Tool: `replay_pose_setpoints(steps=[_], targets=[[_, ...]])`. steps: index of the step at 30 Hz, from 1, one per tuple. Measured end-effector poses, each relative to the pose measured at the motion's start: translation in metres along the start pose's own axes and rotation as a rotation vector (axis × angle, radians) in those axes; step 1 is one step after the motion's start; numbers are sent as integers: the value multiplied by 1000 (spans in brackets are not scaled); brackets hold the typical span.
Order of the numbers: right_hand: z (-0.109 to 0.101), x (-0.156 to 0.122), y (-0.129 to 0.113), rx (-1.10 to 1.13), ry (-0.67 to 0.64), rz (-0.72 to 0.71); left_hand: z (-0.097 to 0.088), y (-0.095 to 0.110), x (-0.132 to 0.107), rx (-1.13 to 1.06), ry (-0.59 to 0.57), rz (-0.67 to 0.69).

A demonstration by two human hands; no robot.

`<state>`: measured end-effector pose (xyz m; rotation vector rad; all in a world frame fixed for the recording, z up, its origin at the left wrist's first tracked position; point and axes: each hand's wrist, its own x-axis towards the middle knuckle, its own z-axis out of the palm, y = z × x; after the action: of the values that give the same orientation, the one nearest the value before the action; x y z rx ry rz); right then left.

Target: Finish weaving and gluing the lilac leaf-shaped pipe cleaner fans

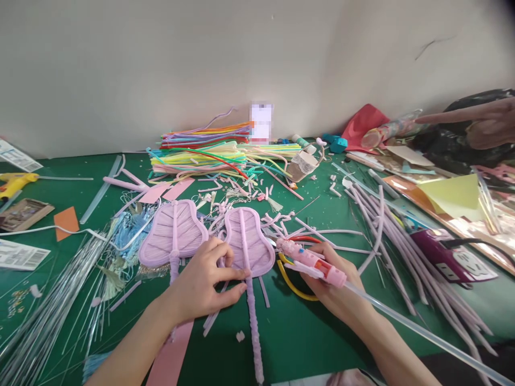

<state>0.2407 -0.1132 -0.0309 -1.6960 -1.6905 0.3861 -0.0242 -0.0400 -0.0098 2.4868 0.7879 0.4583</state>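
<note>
My left hand [213, 276] has its index finger and thumb at the neck of a lilac fan [257, 249] made of pipe-cleaner-like strips, its other fingers curled. The fan lies flat, its wrapped handle [253, 332] towards me. A second lilac fan [161, 241] lies to the left, its handle partly behind my left hand. My right hand [333, 273] is closed around a pink hot glue gun [314, 260], nozzle towards the fan's right edge. A long clear glue stick [426, 332] runs out of its rear. Beneath the gun are yellow-handled cutters [295, 284], partly covered.
Pipe-cleaner bundles [201, 155] lie at the back near a phone [261, 123]. Lilac strips [406, 252] and a purple device with a cable [450, 257] are right. Silver wires [60, 305] and a yellow glue gun [18, 185] are left. Another person's hand [483, 123] reaches in top right.
</note>
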Motion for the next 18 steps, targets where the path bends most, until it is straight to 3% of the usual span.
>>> replay_pose_setpoints(steps=[9, 18], targets=[[2, -2, 4, 39, -38, 43, 5, 3, 2, -62, 121, -15], [1, -2, 2, 33, -63, 47, 8, 3, 3, -6, 104, 30]])
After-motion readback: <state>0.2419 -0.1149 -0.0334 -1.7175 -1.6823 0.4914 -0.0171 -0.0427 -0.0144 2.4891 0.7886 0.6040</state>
